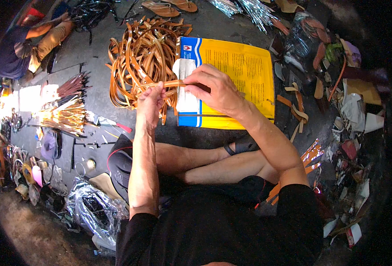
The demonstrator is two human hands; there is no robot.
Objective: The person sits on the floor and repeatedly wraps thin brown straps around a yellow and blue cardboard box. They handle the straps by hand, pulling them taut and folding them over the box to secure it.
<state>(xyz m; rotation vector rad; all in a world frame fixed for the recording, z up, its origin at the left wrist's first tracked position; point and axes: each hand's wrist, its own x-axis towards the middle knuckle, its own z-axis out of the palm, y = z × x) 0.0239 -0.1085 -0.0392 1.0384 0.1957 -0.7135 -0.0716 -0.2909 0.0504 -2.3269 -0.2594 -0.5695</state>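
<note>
Between my two hands a tan-brown glossy strip (173, 83) is stretched level. My left hand (150, 104) pinches it with thumb and fingertips, in front of a tangled pile of similar strips (138, 62). My right hand (216, 91) is closed on the strip's other end, thumb below and fingers above. Under the right hand lies a flat yellow and blue printed sheet (240, 62), with a white patch (187, 99) at its left side. A thin dark band crosses the sheet near its lower edge. The strip's ends are partly hidden by my fingers.
Bundles of brown and gold strips (63, 115) lie at the left, near another person (21, 53). Sandals (160, 8) and silvery strips (253, 13) are at the back. Scraps and plastic bags (353, 111) line the right; clear plastic (89, 204) lies at lower left.
</note>
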